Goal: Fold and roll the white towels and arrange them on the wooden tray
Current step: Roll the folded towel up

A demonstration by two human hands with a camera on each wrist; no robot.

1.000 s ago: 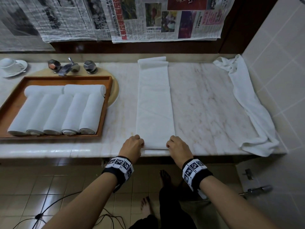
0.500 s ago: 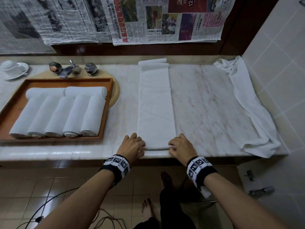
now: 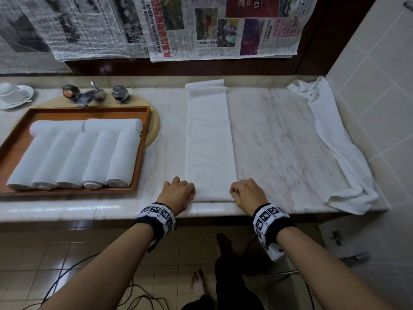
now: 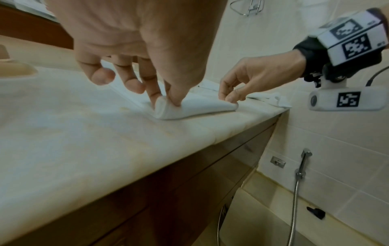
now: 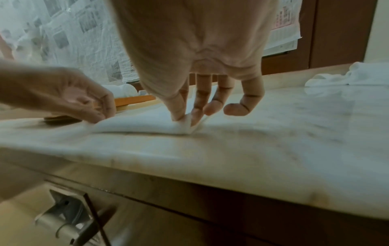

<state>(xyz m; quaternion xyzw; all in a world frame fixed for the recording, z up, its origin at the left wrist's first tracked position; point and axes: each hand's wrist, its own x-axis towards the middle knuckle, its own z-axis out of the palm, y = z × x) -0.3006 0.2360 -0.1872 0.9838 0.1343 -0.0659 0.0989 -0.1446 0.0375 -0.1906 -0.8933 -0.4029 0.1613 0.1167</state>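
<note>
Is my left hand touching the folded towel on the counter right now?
Touching. The left wrist view shows the left hand pinching the near corner of the folded towel between thumb and finger.

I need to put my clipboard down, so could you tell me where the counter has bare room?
Bare marble lies between the folded towel and the loose towel; a narrower strip runs between the tray and the folded towel. The tray is crowded with rolled towels.

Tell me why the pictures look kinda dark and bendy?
Head view: dim room light, the wide lens bows the counter edge. Left wrist view: the left hand looms huge and soft, the counter is smeared. Right wrist view: the newspapers are washed-out blur.
</note>
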